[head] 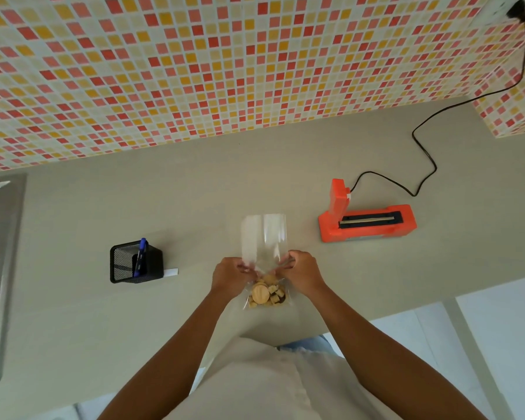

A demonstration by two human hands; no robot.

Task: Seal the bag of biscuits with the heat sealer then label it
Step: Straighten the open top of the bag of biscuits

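While left hand [229, 275] and right hand [303, 275] pinch bag [264, 234] edges | heat sealer [367, 223] well apart, rightward

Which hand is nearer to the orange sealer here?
Right. The right hand pinches the right edge of the bag, with the sealer farther right and back; the left hand pinches the left edge, across the bag from it.

The sink [0, 253] on the left edge of the desk [194, 192] runs out of frame. The white label [172, 271] lies partly hidden behind the mesh holder [152, 263], which also masks the lower end of the pen [142, 247]. Whether the mouth of the clear bag [264, 237] is open is too faint to tell.
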